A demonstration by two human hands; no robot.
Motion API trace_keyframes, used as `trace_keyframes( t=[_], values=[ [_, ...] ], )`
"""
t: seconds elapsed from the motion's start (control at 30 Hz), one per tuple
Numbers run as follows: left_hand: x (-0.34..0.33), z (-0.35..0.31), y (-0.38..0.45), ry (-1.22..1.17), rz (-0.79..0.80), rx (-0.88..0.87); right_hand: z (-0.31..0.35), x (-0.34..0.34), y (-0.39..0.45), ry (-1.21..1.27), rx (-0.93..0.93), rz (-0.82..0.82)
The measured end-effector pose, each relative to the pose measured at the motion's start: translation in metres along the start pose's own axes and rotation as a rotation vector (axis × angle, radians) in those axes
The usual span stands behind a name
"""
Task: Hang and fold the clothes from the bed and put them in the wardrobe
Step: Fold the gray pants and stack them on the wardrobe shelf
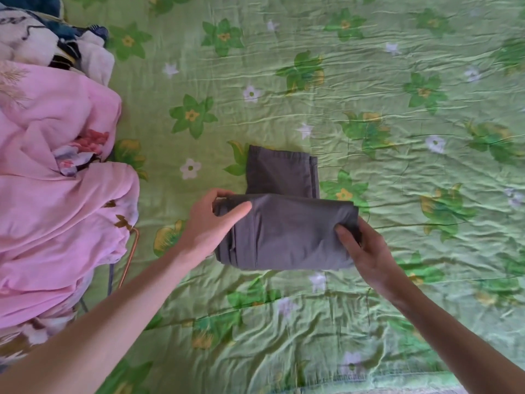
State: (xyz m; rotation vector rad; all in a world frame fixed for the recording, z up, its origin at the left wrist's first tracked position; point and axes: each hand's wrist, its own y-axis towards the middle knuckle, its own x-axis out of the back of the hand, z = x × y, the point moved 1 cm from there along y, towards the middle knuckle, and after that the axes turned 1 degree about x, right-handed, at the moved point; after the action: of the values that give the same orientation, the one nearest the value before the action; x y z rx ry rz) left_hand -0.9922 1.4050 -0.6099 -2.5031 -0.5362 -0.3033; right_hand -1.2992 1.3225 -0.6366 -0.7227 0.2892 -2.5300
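From the head camera, a dark grey garment (284, 231), folded into a thick rectangular bundle, lies on the bed (369, 81), which is covered with a wrinkled green sheet printed with flowers. A narrower folded part of the same garment sticks out from under the bundle on its far side and lies flat on the sheet; it may be a trouser leg, though the folds hide the shape.

The left hand (211, 220) holds the bundle's left end: the thumb lies on top of the cloth and the fingers (224, 193) curl round the far corner, pinching the layers. The right hand (366, 248) grips the right end, thumb pressed on top and the other fingers tucked under the edge, closed on the cloth.

At the left edge of the bed sits a heap of clothes, with a pink flowered garment (56, 194) on top and white and dark blue fabric (42, 44) beyond it. A thin copper-coloured hanger (130, 257) pokes out from under the pink garment, just beside the left forearm.
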Motion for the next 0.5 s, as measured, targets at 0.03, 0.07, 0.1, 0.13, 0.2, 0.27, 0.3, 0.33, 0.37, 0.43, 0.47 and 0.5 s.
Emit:
trace_keyframes(
  t=[0.03,0.07,0.1,0.13,0.2,0.27,0.3,0.33,0.37,0.43,0.47,0.5],
  values=[
    [-0.005,0.005,0.004,-0.049,-0.017,0.027,-0.004,-0.006,0.005,0.015,-0.020,-0.032],
    [-0.009,0.012,0.008,-0.076,-0.030,0.051,-0.007,-0.011,0.010,0.030,-0.042,-0.057],
    [-0.013,0.020,0.010,-0.094,-0.034,0.068,-0.010,-0.016,0.015,0.040,-0.066,-0.082],
    [-0.018,0.028,0.012,-0.118,-0.029,0.081,-0.014,-0.020,0.020,0.033,-0.086,-0.106],
    [-0.027,0.039,0.015,-0.169,-0.028,0.085,-0.019,-0.027,0.030,-0.021,-0.122,-0.142],
    [-0.034,0.049,0.019,-0.151,-0.062,0.065,-0.025,-0.033,0.037,-0.109,-0.138,-0.159],
    [-0.037,0.053,0.020,-0.133,-0.082,0.052,-0.027,-0.036,0.039,-0.151,-0.130,-0.183],
    [-0.040,0.055,0.019,-0.121,-0.091,0.038,-0.028,-0.039,0.039,-0.202,-0.105,-0.229],
    [-0.042,0.056,0.016,-0.059,-0.116,0.005,-0.029,-0.041,0.037,-0.264,-0.060,-0.289],
    [-0.043,0.057,0.006,0.269,-0.255,-0.175,-0.029,-0.042,0.032,-0.421,0.079,-0.412],
    [-0.044,0.057,0.000,0.456,-0.314,-0.323,-0.031,-0.039,0.030,-0.492,0.175,-0.446],
    [-0.044,0.057,-0.004,0.593,-0.304,-0.484,-0.032,-0.036,0.027,-0.553,0.274,-0.439]
  ],
)
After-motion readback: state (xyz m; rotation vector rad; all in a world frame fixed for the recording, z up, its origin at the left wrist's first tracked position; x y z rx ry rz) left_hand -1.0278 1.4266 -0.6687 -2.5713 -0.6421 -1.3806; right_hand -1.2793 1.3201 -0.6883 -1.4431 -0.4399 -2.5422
